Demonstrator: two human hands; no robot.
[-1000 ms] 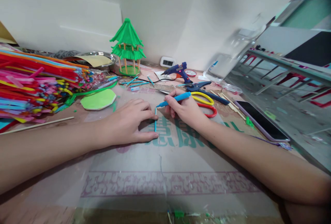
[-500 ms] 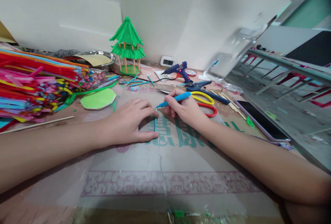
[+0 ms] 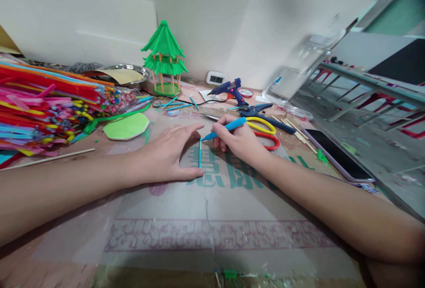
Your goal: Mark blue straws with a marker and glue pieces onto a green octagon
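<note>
A thin wooden stick [image 3: 199,155], largely coloured blue, lies on the plastic-covered table top. My left hand [image 3: 169,153] steadies it lengthwise, thumb at the near end and a finger by the far end, with the index finger raised. In my right hand [image 3: 234,135] is a blue marker pen [image 3: 229,126], pinched in a writing grip. Its tip touches or nearly touches the stick's far part. Scissors with yellow and red handles [image 3: 272,142] lie just behind my right hand.
Bundles of coloured pipe cleaners [image 3: 40,110] fill the left. A green-roofed pavilion model [image 3: 163,42], glue gun [image 3: 232,91] and small clock [image 3: 216,78] stand at the back. Blue pliers [image 3: 255,110], a phone [image 3: 337,153] and a clear jug [image 3: 285,82] are to the right. A green octagon [image 3: 126,126] lies left.
My left index finger has lifted and straightened away from the stick, showing more of its far end. The marker tip has shifted slightly along the stick.
</note>
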